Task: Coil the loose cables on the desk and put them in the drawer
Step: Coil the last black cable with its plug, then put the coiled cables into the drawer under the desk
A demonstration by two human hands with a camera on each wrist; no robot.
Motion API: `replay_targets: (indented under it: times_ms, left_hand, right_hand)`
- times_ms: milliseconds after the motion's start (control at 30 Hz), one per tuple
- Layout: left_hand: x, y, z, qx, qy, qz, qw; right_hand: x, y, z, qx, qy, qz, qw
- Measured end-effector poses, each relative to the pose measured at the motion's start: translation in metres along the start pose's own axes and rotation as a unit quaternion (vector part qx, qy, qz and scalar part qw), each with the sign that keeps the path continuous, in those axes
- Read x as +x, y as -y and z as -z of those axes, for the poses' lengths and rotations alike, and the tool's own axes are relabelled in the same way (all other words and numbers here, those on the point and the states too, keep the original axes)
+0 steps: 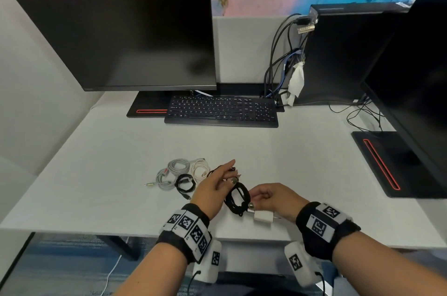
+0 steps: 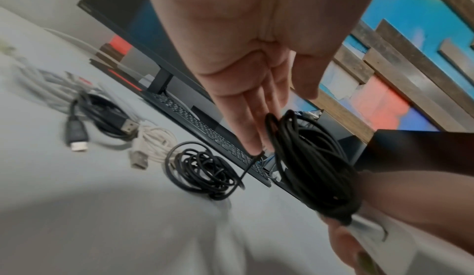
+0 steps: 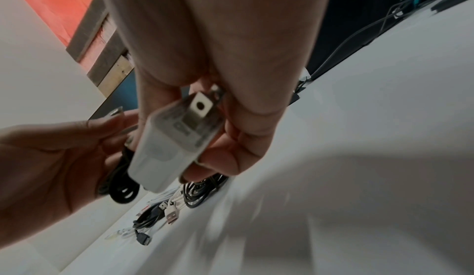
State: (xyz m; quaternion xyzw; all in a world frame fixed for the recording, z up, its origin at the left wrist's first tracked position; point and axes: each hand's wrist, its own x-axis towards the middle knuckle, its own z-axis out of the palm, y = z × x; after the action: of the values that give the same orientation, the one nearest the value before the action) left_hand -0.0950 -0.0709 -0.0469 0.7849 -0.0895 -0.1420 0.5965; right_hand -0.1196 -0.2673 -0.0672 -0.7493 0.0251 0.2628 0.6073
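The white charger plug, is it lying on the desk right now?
No, the right hand holds the white charger plug clear above the desk.

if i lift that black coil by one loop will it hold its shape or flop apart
Probably flops: the black coil shows no tie, and its loops hang loose between the left hand and right hand. The white charger at its end likely adds weight, tugging loops out. The thin cord looks limp.

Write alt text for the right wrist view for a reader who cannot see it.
The right hand grips a white plug-in charger above a white desk, its metal prongs toward the camera. The left hand reaches in from the left beside a coiled black cable. Black and white cables lie on the desk beyond.
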Motion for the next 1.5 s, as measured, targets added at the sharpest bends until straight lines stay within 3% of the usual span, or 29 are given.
replay_targets:
  times_ms: [300, 467, 800, 1067, 1300, 1500]
  left_hand:
    - [-0.01, 0.019, 0.031, -0.033, -0.06, 0.041, 0.997]
    - [-0.025, 0.028, 0.052, 0.015, 0.0, 0.076, 0.997]
    - [-0.048, 0.024, 0.067, -0.105, 0.063, 0.163, 0.979]
    - [-0.066, 0.041, 0.056, -0.07, 0.055, 0.183, 0.979]
    - [-0.077, 0.056, 0.045, -0.1, 0.064, 0.209, 0.971]
    - [-0.091, 0.061, 0.032, -0.103, 0.071, 0.222, 0.967]
  right_hand:
    - [0.005, 0.001, -0.029, 0.032, -0.029, -0.006, 0.999]
    - [0.002, 0.006, -0.058, 0.081, -0.053, -0.007, 0.995]
    - [-0.012, -0.002, -0.104, 0.139, -0.081, 0.005, 0.987]
    - [-0.023, -0.022, -0.123, 0.139, -0.12, -0.011, 0.983]
    - [-0.043, -0.039, -0.113, 0.2, -0.112, -0.086, 0.97]
    - [-0.072, -0.086, -0.086, 0.143, -0.071, -0.23, 0.96]
